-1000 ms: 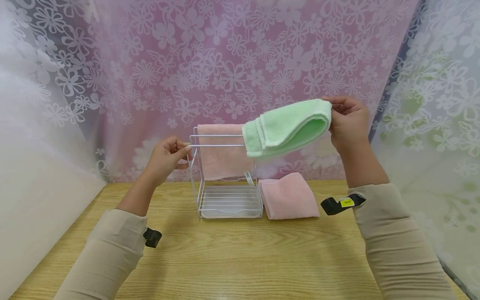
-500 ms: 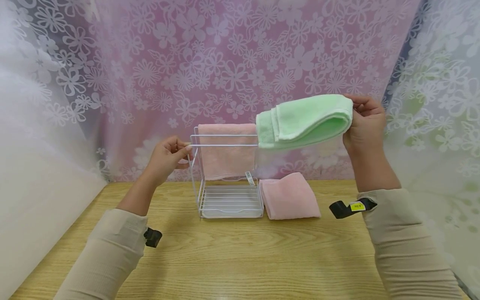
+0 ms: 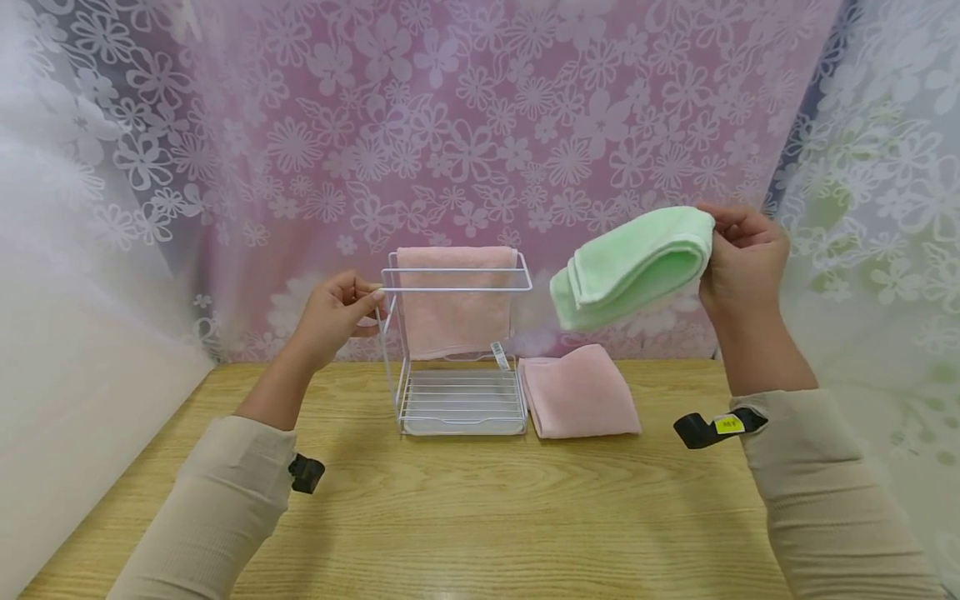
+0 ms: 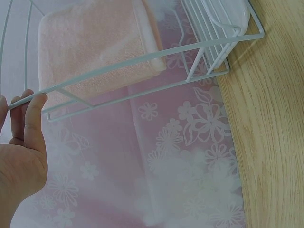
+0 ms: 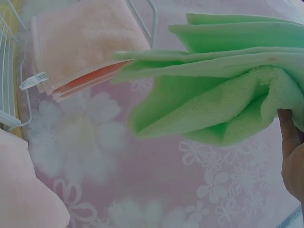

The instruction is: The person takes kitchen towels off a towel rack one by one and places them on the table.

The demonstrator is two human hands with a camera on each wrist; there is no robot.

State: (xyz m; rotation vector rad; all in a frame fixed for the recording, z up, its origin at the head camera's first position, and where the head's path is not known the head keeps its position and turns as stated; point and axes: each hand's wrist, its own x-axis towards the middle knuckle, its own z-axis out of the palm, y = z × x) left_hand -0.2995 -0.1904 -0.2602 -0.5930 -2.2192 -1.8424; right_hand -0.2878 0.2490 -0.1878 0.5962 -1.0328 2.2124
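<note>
With thumb and fingers, my left hand (image 3: 335, 319) pinches the upper left corner of a white wire rack (image 3: 457, 290). Off to the rack's right, my right hand (image 3: 746, 267) grips a folded light green towel (image 3: 633, 267) by its right end, up in the air and apart from the rack. In the right wrist view the green towel (image 5: 213, 104) shows several loose layers, and only a few fingers are visible. Over the rack's back bar hangs a pink towel (image 3: 453, 308) with a white label (image 3: 499, 357).
A second pink towel (image 3: 581, 396), folded, lies on the wooden table (image 3: 480, 517) against the rack's right side. The rack's base holds a white tray (image 3: 461, 427) under a wire grid. Flowered curtain (image 3: 480, 125) hangs behind the table.
My right hand has drawn the green towel rightward off the rack's front bars, lifting it and then lowering it slightly. The left hand stays on the rack.
</note>
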